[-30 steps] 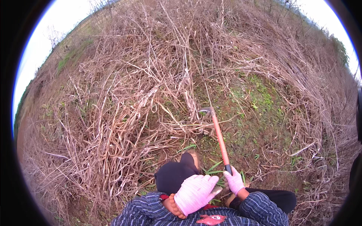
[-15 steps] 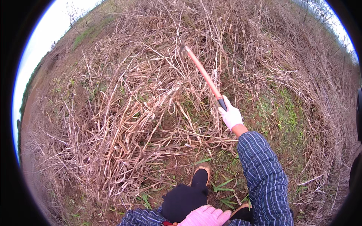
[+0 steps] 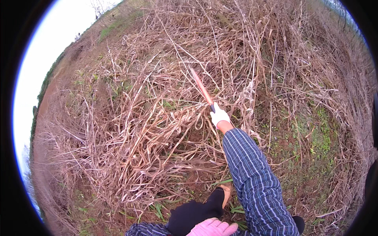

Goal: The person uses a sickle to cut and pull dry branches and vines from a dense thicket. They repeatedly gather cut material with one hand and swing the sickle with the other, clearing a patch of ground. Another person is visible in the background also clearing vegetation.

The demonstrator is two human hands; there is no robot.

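Observation:
My right hand (image 3: 219,116), in a white glove, is closed around the black grip of a long-handled sickle (image 3: 201,87). Its orange shaft points away to the upper left, over flattened dry stalks (image 3: 157,129). The blade end is blurred among the straw, so its edge cannot be made out. At the bottom edge my left hand (image 3: 212,228), in a pink glove, lies against my dark-clothed leg (image 3: 189,216), fingers laid flat and holding nothing that I can see. My right arm, in a blue checked sleeve (image 3: 256,173), reaches forward across the ground.
Dry, tangled grass and stalks cover the slope ahead and both sides. Low green weeds (image 3: 321,135) grow on bare soil to the right. My tan shoe (image 3: 225,194) stands at the edge of the straw. Taller dry stems (image 3: 330,59) rise at the far right.
My right hand has moved left with the sickle, and its blade end now sits lower in the straw. The view has shifted a little; my left hand stays at my leg.

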